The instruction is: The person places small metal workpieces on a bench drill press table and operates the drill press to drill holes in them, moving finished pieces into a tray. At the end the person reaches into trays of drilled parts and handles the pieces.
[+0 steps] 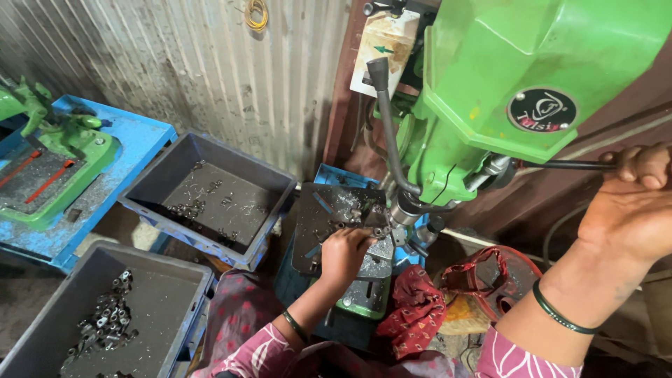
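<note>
Right hand [630,203], at the frame's right edge, was closed around the thin black feed lever [570,165] of the green drill press [504,77]. Left hand [344,252] pinched a small metal part [374,222] on the dark worktable [329,210] under the spindle, mid-drilling seemingly. 2 grey plastic bins [276,185] of parts sat at left; many apparently remained.
</note>
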